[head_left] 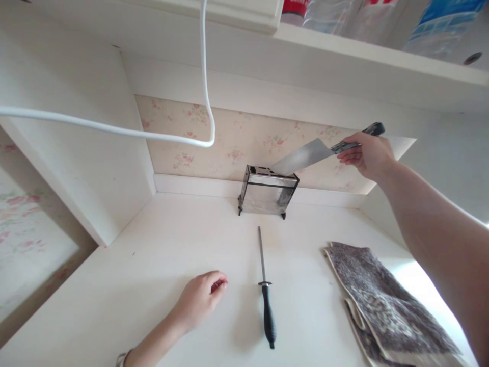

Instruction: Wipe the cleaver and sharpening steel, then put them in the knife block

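Observation:
My right hand (369, 153) grips the dark handle of a broad-bladed knife (305, 155), held tilted with the blade tip at the top of a clear knife block (267, 192) that stands against the back wall. My left hand (200, 298) rests on the white counter (153, 275) with its fingers curled and nothing in it. A honing steel (264, 283) with a black handle lies on the counter just right of my left hand, its rod pointing toward the block.
A folded grey patterned cloth (385, 300) lies at the right of the counter. A white cable (114, 130) hangs across the upper left. Bottles (439, 25) stand on the shelf above. A white side panel closes the left.

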Motion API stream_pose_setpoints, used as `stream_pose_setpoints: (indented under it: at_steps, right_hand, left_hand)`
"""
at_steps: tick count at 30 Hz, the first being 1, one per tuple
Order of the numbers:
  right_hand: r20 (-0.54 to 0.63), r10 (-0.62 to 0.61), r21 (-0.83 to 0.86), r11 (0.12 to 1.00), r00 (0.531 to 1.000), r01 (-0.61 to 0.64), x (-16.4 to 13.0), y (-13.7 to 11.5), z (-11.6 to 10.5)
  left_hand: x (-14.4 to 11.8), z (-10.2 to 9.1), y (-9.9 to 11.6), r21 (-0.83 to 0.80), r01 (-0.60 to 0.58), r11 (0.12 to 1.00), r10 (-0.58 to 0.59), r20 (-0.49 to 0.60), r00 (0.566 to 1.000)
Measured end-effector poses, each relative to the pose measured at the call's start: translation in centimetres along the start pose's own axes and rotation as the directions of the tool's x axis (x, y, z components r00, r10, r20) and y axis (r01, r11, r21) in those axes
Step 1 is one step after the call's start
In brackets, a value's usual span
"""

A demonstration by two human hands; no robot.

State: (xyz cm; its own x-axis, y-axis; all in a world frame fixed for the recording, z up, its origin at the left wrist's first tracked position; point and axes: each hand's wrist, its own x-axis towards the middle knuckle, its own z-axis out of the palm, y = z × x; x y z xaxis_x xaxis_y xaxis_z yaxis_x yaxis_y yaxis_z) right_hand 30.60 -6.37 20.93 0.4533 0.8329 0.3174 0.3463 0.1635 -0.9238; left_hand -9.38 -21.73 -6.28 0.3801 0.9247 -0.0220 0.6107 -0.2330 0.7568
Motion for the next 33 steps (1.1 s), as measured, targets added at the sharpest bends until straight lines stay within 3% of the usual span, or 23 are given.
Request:
stream_pose_setpoints:
  at_steps: [7, 15, 26, 33]
  right_hand:
    - [-0.106, -0.042, -0.042, 0.998, 0.993, 0.038, 1.8, -0.1, 0.2]
    - [-0.009, -0.071, -0.216, 0.974, 0.997, 0.068, 2.2, -0.2, 4.4]
    - [0.136, 0.057, -0.393, 0.92, 0.989, 0.001, 0.9, 6.3, 9.1]
    - [0.187, 0.068, -0.377, 0.926, 0.98, 0.007, -0.3, 7.9, 9.7]
  left_hand:
    - [0.1, -0.1, 0.1, -0.008, 0.011, 1.0, -0.011, 0.008, 1.0]
    - [0.0, -0.2, 0.4, 0.015, 0.022, 1.0, -0.022, 0.005, 1.0]
    - [0.0, -0.1, 0.3, 0.0, 0.021, 1.0, -0.021, 0.006, 1.0]
    - [0.2, 0.0, 0.1, 0.002, 0.018, 1.0, -0.018, 0.003, 1.0]
